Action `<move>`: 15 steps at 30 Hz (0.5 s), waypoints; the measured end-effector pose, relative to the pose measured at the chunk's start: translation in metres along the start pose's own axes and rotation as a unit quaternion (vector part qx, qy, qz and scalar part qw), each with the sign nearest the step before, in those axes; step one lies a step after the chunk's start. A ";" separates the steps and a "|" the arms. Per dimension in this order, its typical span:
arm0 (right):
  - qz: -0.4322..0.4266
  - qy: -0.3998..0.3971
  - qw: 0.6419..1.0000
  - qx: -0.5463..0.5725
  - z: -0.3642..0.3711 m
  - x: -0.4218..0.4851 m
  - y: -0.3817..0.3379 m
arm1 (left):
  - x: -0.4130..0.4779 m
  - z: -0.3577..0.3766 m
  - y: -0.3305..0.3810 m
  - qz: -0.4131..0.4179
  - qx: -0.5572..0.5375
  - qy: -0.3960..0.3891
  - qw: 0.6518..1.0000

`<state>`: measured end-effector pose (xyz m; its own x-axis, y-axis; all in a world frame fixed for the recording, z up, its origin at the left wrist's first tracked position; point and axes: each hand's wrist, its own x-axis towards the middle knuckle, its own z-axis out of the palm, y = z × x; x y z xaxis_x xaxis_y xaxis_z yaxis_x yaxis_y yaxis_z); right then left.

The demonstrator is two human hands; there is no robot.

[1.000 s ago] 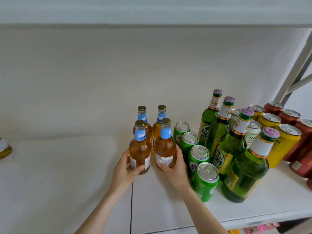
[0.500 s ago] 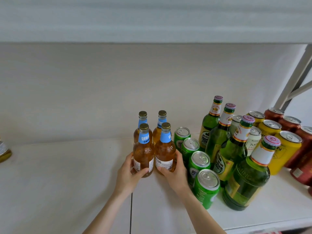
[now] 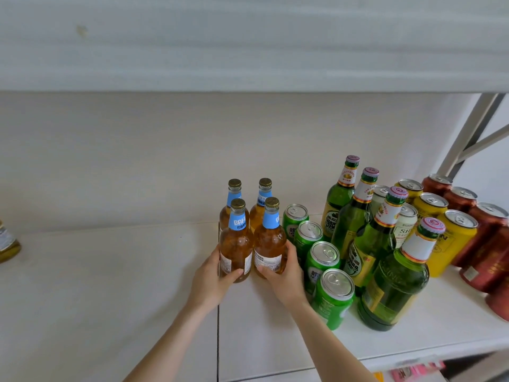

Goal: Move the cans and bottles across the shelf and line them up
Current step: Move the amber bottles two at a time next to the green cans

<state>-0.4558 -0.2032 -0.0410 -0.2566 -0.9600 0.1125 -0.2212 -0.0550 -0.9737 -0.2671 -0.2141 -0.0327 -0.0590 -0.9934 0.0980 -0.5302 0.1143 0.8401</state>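
Note:
Several amber bottles with blue neck labels stand in a tight square on the white shelf [image 3: 96,285]. My left hand [image 3: 210,279] grips the front left amber bottle [image 3: 236,244] near its base. My right hand [image 3: 283,274] grips the front right amber bottle [image 3: 270,238]. Two more amber bottles [image 3: 234,199] stand just behind them. To the right runs a diagonal row of green cans [image 3: 322,257], then tall green bottles [image 3: 394,277], yellow cans [image 3: 454,235] and red cans [image 3: 484,244].
Another bottle [image 3: 8,241] is cut off by the left edge. A panel seam [image 3: 218,340] runs down the shelf below my hands. The upper shelf board [image 3: 248,64] hangs overhead. Grey frame struts [image 3: 468,133] rise at the right.
Both hands stay closed on the two front amber bottles, which sit a little closer to the back pair. The view has tilted, so everything sits lower in frame.

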 end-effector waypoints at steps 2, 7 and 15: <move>0.004 0.010 1.000 -0.026 0.000 -0.004 -0.003 | -0.002 -0.008 0.002 0.016 0.063 -0.004 0.998; 0.015 0.041 0.987 -0.153 0.000 -0.025 -0.021 | -0.016 -0.031 -0.001 0.055 0.213 -0.024 0.975; -0.120 0.096 0.877 -0.455 0.002 -0.074 -0.030 | -0.051 -0.067 -0.001 0.188 0.394 0.026 0.899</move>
<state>-0.4284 -0.1309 -0.0202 -0.2349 -0.8821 0.4083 -0.9273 0.0774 -0.3663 -0.2068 -0.1633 -0.0024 -0.3299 -0.8811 0.3388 -0.9172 0.3842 0.1061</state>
